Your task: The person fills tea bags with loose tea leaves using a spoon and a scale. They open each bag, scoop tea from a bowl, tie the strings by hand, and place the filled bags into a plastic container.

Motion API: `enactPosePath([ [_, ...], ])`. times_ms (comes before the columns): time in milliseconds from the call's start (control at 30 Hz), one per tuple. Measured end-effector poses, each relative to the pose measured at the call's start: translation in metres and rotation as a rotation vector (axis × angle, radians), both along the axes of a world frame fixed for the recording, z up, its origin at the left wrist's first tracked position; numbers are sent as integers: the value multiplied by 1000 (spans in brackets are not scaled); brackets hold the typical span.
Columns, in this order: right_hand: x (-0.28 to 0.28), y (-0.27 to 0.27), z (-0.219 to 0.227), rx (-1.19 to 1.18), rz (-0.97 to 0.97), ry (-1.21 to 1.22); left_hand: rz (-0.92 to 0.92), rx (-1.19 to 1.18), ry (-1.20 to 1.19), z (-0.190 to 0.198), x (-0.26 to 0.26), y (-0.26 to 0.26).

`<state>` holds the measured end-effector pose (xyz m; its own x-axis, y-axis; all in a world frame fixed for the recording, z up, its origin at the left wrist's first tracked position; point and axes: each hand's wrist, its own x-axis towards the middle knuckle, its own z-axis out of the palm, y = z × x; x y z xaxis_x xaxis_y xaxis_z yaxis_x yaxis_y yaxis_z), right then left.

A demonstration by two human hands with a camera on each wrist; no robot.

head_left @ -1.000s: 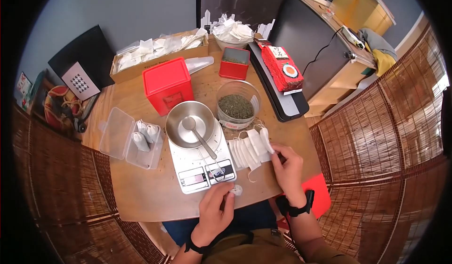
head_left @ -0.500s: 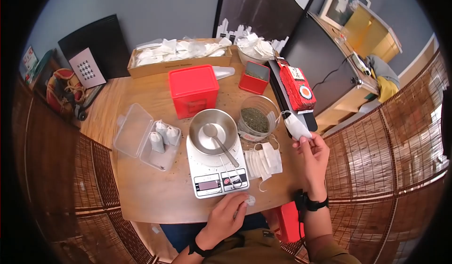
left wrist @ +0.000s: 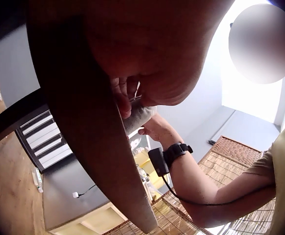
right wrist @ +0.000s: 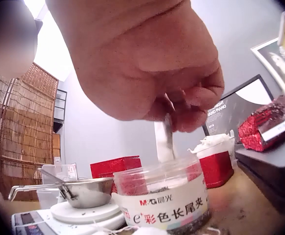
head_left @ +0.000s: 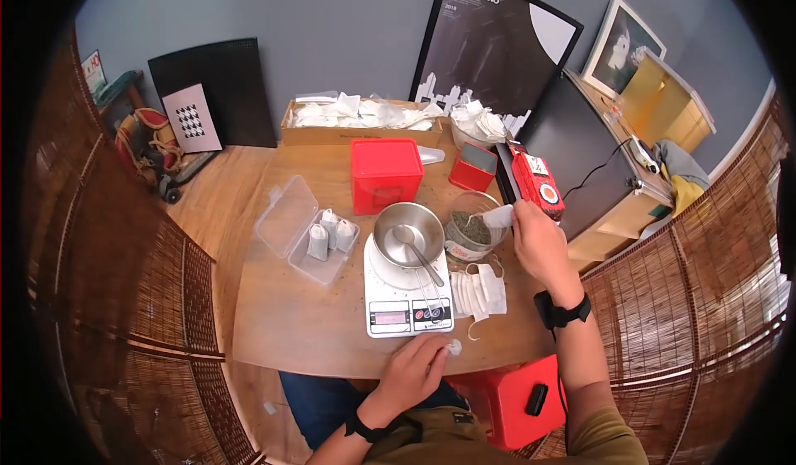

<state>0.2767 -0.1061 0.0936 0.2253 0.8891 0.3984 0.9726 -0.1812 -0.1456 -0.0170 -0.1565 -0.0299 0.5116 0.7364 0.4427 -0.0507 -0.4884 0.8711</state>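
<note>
My left hand is at the table's front edge, fingers pinching a white tea bag. In the left wrist view that bag looks grey and rounded, partly hidden by the hand. Over a clear round tub of dried leaves, my right hand pinches another white tea bag, which hangs down into the tub's mouth. Left of the tub stands a kitchen scale bearing a steel pan with a spoon in it. Several flat tea bags lie in a row beside the scale.
An open plastic box at left holds upright filled bags. Behind stand a red canister, a small red tin, a cardboard box of white bags and a bowl of them. A red package lies on a black appliance at right.
My right hand has lifted a tea bag from the row, moved right and up, then turned it down over the tub. My left hand keeps its hold at the table edge. The head view has shifted.
</note>
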Motion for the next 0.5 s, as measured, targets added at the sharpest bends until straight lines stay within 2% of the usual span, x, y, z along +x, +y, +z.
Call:
enactPosePath([
  [67, 8, 3, -5, -28, 20, -13, 15, 19, 5, -2, 2, -1],
  [133, 16, 8, -9, 79, 118, 15, 27, 42, 11, -1, 3, -3],
  [233, 24, 12, -9, 96, 178, 78, 31, 14, 53, 1, 4, -6],
  [333, 21, 10, -5, 59, 137, 92, 56, 43, 75, 3, 6, -7],
  [500, 21, 8, -15, 204, 156, 105, 77, 53, 63, -1, 9, -8],
])
